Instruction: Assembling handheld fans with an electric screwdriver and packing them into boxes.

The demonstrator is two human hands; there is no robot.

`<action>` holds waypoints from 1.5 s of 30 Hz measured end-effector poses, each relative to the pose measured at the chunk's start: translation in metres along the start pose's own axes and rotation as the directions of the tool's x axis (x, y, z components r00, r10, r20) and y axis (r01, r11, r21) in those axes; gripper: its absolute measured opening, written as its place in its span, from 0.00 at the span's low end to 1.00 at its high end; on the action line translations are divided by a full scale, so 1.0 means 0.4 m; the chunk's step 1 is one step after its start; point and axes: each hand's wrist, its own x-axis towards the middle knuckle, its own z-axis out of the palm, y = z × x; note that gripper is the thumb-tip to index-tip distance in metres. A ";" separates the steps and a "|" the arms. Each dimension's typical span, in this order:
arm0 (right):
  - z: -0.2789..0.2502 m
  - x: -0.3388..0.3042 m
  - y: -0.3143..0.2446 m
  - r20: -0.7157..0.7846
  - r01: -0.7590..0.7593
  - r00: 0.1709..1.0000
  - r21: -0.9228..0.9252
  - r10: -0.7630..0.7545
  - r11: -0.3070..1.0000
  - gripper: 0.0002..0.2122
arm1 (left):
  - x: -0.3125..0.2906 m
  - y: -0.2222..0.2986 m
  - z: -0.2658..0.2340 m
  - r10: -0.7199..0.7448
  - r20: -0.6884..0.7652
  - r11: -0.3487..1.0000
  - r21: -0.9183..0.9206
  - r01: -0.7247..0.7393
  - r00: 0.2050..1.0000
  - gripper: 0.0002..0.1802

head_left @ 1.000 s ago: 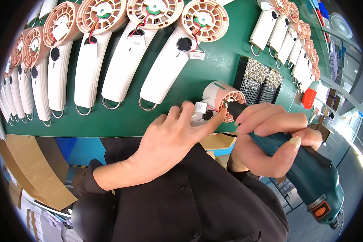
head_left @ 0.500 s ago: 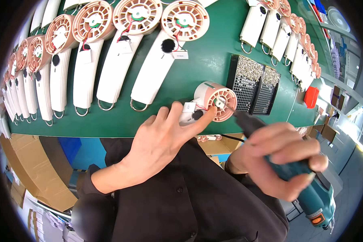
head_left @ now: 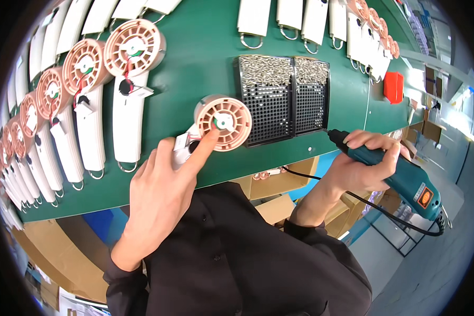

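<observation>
My left hand (head_left: 158, 187) is closed around the white handle of a handheld fan, one finger stretched up against its round pink head (head_left: 238, 126). The head faces up with its slotted ring and green-and-white centre bare, and a small white connector lies by the handle. Most of the handle is hidden under my hand. In my right hand (head_left: 367, 160) is a teal electric screwdriver (head_left: 413, 184), gripped around its body. Its black nose points left, the tip by the lower right corner of a black screw tray (head_left: 310, 124), apart from the fan.
Another black screw tray (head_left: 268, 118) adjoins the first, both with perforated rows and heaped screws. Rows of similar fans (head_left: 129, 105) stand left and far right on the green table (head_left: 189, 58). A red bin (head_left: 393, 88) sits at right. The screwdriver's black cord (head_left: 389, 215) hangs below the table edge.
The screwdriver has moved away from the fan head, right to the tray's corner. My view has shifted, so the fan and trays appear farther left. My left hand keeps its hold.
</observation>
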 end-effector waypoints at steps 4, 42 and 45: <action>-0.021 0.011 0.011 -0.026 0.016 1.000 -0.076 -0.018 0.997 0.10 | 0.006 0.006 0.001 -0.011 -0.011 1.000 0.009 0.011 1.000 0.37; 0.170 -0.073 -0.126 0.443 -0.024 0.883 0.374 -0.156 0.927 0.14 | 0.005 -0.010 0.013 0.026 -0.036 0.999 -0.029 -0.027 0.999 0.39; 0.199 -0.082 -0.125 0.485 -0.064 0.865 0.363 -0.130 0.929 0.13 | -0.001 -0.017 0.022 0.040 -0.058 0.998 -0.038 -0.043 0.998 0.40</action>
